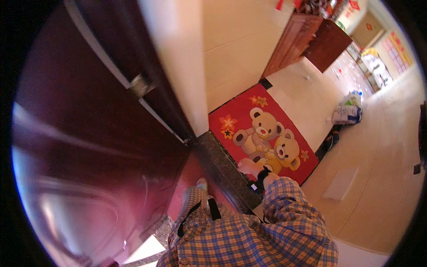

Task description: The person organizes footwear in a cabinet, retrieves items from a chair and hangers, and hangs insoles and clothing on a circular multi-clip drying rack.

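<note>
My right hand [248, 166], with a black band [263, 174] at its wrist and a checked sleeve above, reaches over the dark stone doorsill [222, 163] and the near edge of a red doormat [240, 133]. The mat shows two teddy bears and flowers. The hand is small and blurred; its finger pose and any small thing in it cannot be made out. My left hand is out of view. To the left stands a dark door [100, 116] with a metal latch part [140, 86] on its edge, beside the pale door frame [190, 66].
A reddish wooden cabinet [290, 43] stands beyond the mat. Along the right wall are a filled plastic bag [347, 111] and dark footwear [332, 138]. The raised stone sill crosses the doorway. A foot [201, 183] shows on the reddish floor below.
</note>
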The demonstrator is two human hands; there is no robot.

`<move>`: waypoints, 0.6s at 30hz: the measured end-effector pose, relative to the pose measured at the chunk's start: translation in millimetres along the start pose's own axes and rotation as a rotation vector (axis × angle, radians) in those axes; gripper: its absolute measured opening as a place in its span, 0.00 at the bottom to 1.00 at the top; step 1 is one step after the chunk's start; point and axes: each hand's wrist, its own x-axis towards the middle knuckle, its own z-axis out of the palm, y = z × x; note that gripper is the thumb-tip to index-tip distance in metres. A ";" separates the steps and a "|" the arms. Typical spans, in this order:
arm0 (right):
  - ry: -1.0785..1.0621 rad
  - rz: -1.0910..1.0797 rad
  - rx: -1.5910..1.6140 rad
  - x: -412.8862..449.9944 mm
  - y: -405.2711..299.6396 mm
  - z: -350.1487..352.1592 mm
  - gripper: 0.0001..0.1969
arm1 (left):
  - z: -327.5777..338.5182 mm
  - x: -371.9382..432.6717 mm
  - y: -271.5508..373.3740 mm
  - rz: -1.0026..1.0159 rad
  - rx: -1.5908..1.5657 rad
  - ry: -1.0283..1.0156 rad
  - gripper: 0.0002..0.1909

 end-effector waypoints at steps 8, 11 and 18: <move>0.361 0.276 -0.148 -47.0 147.9 -13.4 0.08 | 172.3 -79.8 193.9 -0.037 -0.009 -0.648 0.14; 0.162 0.348 0.430 -76.8 211.1 -29.9 0.10 | 245.8 -111.9 273.0 0.028 -0.012 -0.988 0.16; 0.547 0.418 0.872 -109.0 346.9 -103.3 0.12 | 406.0 -170.2 557.8 0.472 -0.172 -1.562 0.21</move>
